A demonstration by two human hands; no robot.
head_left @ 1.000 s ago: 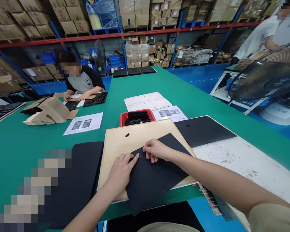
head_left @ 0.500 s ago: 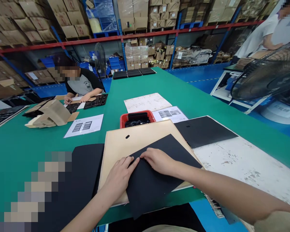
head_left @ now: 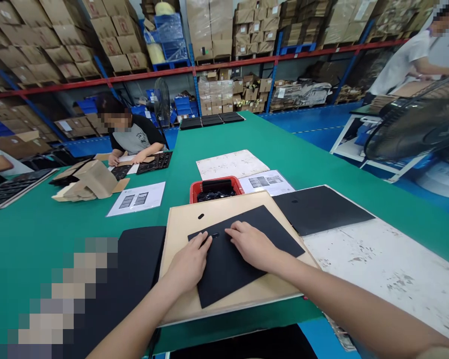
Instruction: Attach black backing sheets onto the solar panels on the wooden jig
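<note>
A black sheet (head_left: pixel 239 269) lies askew on a beige board (head_left: pixel 179 219) in front of me. On its upper left part is a small dark oval piece (head_left: pixel 215 235). My left hand (head_left: pixel 190 259) rests with outstretched fingers on the sheet's left corner, fingertips just left of the oval. From the other side, my right hand (head_left: pixel 251 245) touches the sheet with bent, slightly parted fingers, right of the oval and apart from it. Another black oval (head_left: pixel 201 216) lies on the bare beige board near its far left corner.
Black sheets (head_left: pixel 134 254) lie at the left; another black sheet (head_left: pixel 322 209) overlaps a stained white board (head_left: pixel 381 269) at the right. Behind the board stands a red basket (head_left: pixel 193 192) of dark parts. Printed pages (head_left: pixel 138 198) and a co-worker (head_left: pixel 134 134) are farther off.
The black sheet, whose near corner hung past the beige board's edge, now lies wholly on the board. My fingertips have drawn apart, and the dark oval shows between them.
</note>
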